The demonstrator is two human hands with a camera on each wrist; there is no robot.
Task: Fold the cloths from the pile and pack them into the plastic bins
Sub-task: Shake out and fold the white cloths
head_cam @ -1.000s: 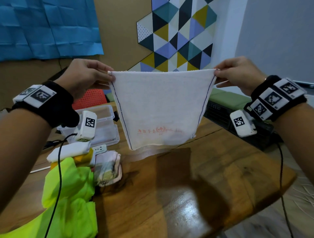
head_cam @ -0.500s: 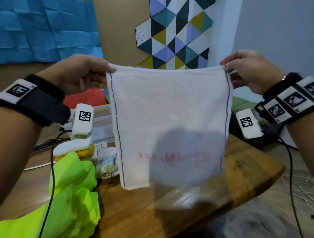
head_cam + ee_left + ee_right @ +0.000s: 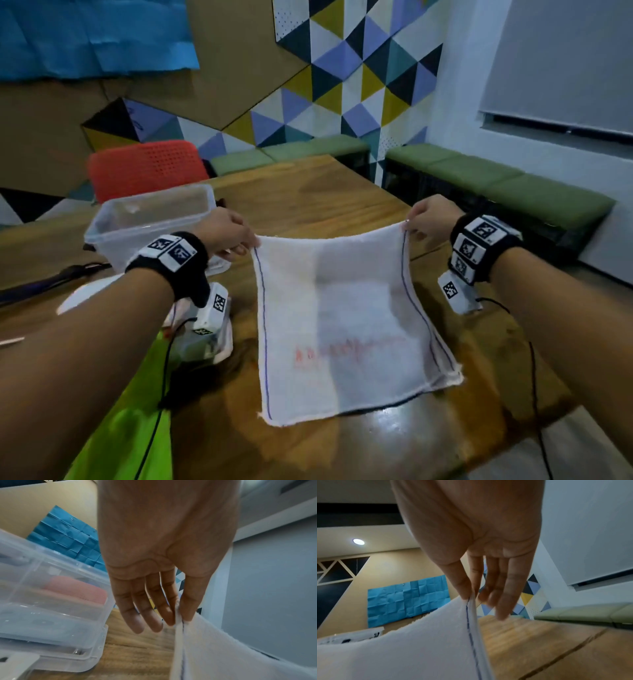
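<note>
A white cloth [image 3: 342, 318] with blue side stitching and faint red print is stretched between my hands, its near edge lying on the wooden table [image 3: 308, 192]. My left hand [image 3: 236, 236] pinches the far left corner between thumb and forefinger, seen close in the left wrist view on the cloth [image 3: 223, 655] by the left hand [image 3: 178, 618]. My right hand [image 3: 419, 222] pinches the far right corner; the right wrist view shows the right hand [image 3: 471, 595] nipping the cloth [image 3: 419, 649]. A clear plastic bin [image 3: 150, 219] stands just left of my left hand, also the bin [image 3: 51, 615].
A pile of neon green cloth [image 3: 137, 428] lies at the near left with a small folded white cloth [image 3: 219, 342] beside it. A red chair [image 3: 147, 168] stands behind the bin. Green benches [image 3: 496, 181] line the wall at right. The table's right edge is close to my right arm.
Both hands have come down and forward from chest height, carrying the hanging cloth down so its lower part now lies on the table. My head has tipped down.
</note>
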